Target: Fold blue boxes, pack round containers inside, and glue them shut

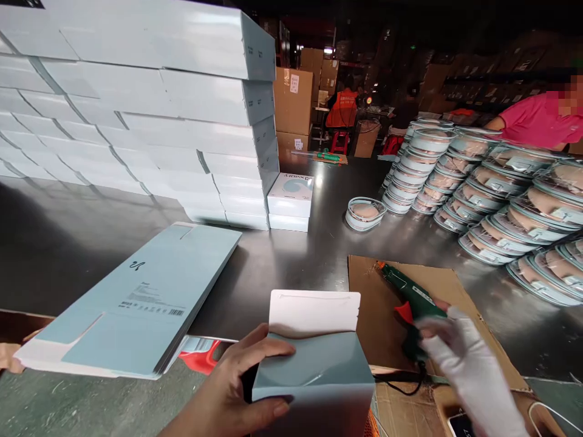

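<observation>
My bare left hand [246,382] grips a light blue-grey carton [314,370] at its left side, thumb on the near face and fingers over the top. A pale flap [314,311] stands up at the carton's far edge. My right hand [469,364], in a white fingerless glove, is at the handle end of a dark green glue gun [412,291]. Motion smears its fingers, so I cannot tell whether they grip the handle. The glue gun, with a red trigger and an orange tip, is over a brown cardboard sheet [373,321].
Flat printed cartons [155,291] lie stacked at left, before a wall of pale boxes [136,91]. Clear-lidded round containers [501,200] rise in stacks at right; one container [364,213] stands apart. A person in pink [528,121] is behind them. A black cable [405,388] trails below the glue gun.
</observation>
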Demonstrator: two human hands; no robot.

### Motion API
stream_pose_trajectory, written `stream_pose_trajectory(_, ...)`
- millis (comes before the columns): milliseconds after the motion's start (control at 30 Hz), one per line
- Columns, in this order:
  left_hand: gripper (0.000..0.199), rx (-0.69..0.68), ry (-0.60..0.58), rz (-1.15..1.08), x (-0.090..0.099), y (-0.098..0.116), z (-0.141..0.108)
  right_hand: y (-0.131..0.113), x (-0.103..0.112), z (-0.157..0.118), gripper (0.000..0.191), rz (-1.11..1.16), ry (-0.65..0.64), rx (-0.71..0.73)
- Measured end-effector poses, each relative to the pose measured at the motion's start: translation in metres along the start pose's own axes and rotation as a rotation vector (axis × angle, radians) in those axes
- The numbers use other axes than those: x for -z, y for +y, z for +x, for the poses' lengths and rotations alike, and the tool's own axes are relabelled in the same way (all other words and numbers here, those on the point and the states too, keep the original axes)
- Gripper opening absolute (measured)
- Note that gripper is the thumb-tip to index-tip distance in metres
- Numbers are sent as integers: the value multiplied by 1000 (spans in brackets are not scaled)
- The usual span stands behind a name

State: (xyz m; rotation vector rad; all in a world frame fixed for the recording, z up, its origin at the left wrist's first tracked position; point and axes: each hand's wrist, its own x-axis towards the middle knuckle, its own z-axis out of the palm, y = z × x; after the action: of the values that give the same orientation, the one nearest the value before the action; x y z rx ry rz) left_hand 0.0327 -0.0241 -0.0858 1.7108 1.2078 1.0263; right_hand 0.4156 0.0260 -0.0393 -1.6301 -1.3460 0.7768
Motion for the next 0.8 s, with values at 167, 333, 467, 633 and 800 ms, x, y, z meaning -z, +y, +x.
stream_pose_trajectory(167, 44, 4, 80, -195, -15, 1, 1, -26, -70, -42, 105, 259, -603, 422)
stream_pose_trajectory(333, 40, -51, 303, -591, -26, 21, 11, -24, -81, -38, 88, -28, -504, 715)
stream_pose_trajectory(467, 32, -144, 103, -425, -17, 26, 21, -37, -73, -24, 60, -118, -598, 902)
stream_pose_trajectory(633, 17, -199, -82, -325, 4, 26, 28, -47, -64, -17, 50, -125, -642, 893)
stream_pose_trajectory(800, 32, 24, 485, -390, 20, 25, 34, -28, -56, -11, 60, 317, -630, 298)
